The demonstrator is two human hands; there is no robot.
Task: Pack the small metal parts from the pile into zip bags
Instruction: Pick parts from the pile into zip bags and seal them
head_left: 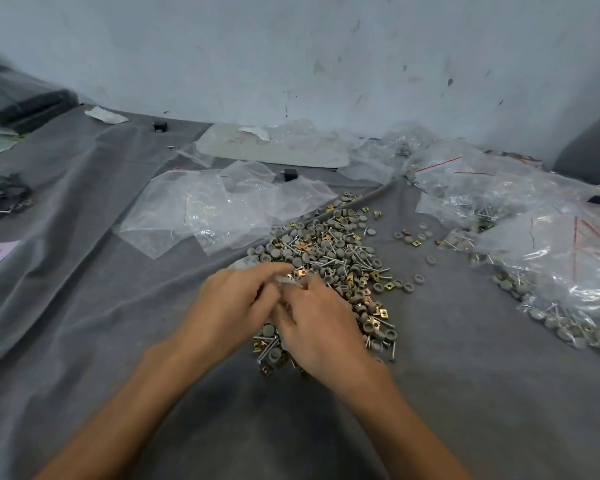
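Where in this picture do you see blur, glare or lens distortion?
Head view: the fingers of the left hand and right hand are motion-blurred, so what they hold, if anything, is unclear; the pile of small metal parts is fairly sharp; glare streaks the filled zip bags on the right; the wide lens bows the lower edge of the wall.

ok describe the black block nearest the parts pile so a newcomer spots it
From the pile of parts on the grey cloth, look behind it to the empty bags. The black block sits at their far edge, among the plastic; the other block stands alone on bare cloth further left.
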